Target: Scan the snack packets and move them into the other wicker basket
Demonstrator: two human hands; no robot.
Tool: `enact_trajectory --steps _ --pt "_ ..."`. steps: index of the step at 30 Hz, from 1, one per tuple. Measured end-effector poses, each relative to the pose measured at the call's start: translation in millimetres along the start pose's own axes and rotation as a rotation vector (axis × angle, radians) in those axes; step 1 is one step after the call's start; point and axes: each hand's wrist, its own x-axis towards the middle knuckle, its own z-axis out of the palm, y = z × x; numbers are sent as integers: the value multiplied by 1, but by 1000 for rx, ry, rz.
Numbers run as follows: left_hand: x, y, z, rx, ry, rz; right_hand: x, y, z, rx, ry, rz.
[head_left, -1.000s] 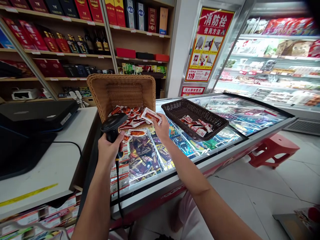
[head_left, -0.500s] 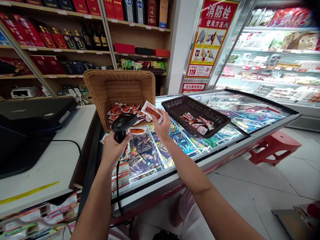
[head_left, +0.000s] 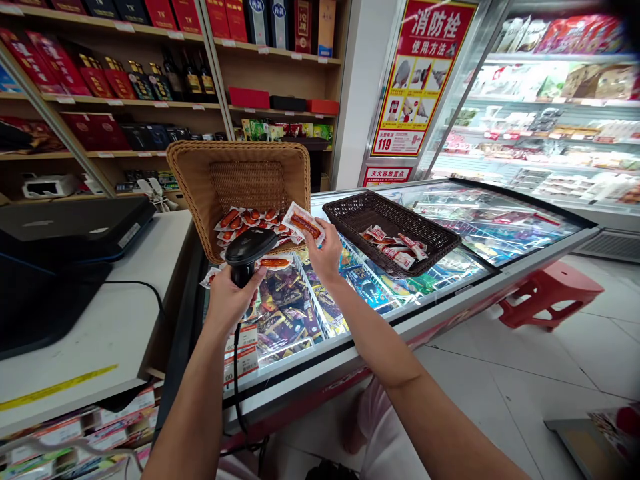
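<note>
While the left hand [head_left: 231, 301] wraps round the handle of a black scanner [head_left: 253, 244], I see the right hand [head_left: 326, 252] just beside it, pinching one wrapped sausage [head_left: 302, 223] between thumb and fingers. That sausage is above the freezer [head_left: 450, 307], in front of the right side of a tan basket [head_left: 247, 179].

Just ahead of both hands, the basket leans with its opening towards me, sausage packets [head_left: 233, 221] heaped along its lower part. To the right of the right hand lies a dark basket [head_left: 441, 249] with a few packets [head_left: 397, 255] in it. One loose packet [head_left: 275, 263] rests on the glass between the hands. The scanner's cord [head_left: 235, 367] drops below the left hand, across some price labels [head_left: 247, 350]. Well left of that hand, a white surface [head_left: 135, 293] bears a black machine [head_left: 75, 223]; far right of the right hand, a red stool [head_left: 555, 297] stands on the floor.

The scanner's head blocks part of the heap, and I can't see its front face or the left fingertips. Another packet left of that hand is half hidden. The machine is cut off at the edge.
</note>
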Motion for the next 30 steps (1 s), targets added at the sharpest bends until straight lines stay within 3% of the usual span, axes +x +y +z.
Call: enact_trajectory --steps 15,30 --pt "3 -4 3 8 1 8 1 1 1 18 13 -43" --pt "5 -13 3 9 -13 -9 -1 -3 2 42 2 40"
